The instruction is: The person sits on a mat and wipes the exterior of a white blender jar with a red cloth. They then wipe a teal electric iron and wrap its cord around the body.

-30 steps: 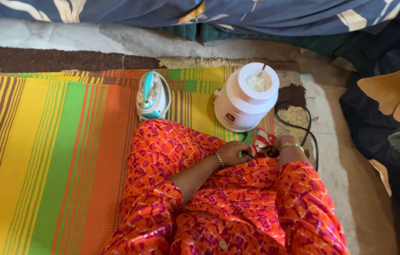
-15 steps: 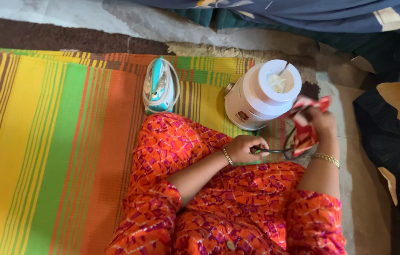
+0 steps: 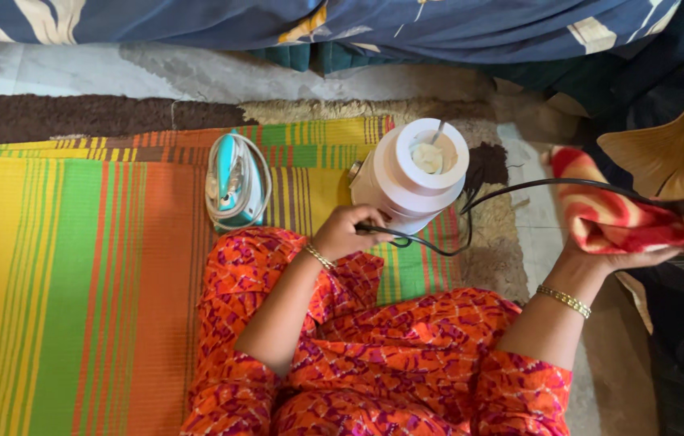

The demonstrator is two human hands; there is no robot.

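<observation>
My left hand (image 3: 345, 232) grips a black cord (image 3: 431, 242) at the base of a white cylindrical appliance (image 3: 413, 173), which stands on the striped mat (image 3: 75, 266). The cord loops around the appliance's right side and runs off to the right. My right hand (image 3: 625, 257) is raised at the far right, closed on a bunched red, yellow and white cloth (image 3: 633, 216). I sit cross-legged in orange patterned clothing (image 3: 407, 363), with a bangle on each wrist.
A teal and white clothes iron (image 3: 234, 181) with its cord wrapped around it lies on the mat left of the appliance. A dark brown and beige rug (image 3: 75, 117) borders the mat at the back. Blue patterned bedding (image 3: 358, 24) hangs along the top. A tan fan-shaped object (image 3: 677, 149) lies at right.
My right hand has swung out to the right, carrying the red cloth away from my lap. My left hand has moved up from my lap to the cord at the appliance's base.
</observation>
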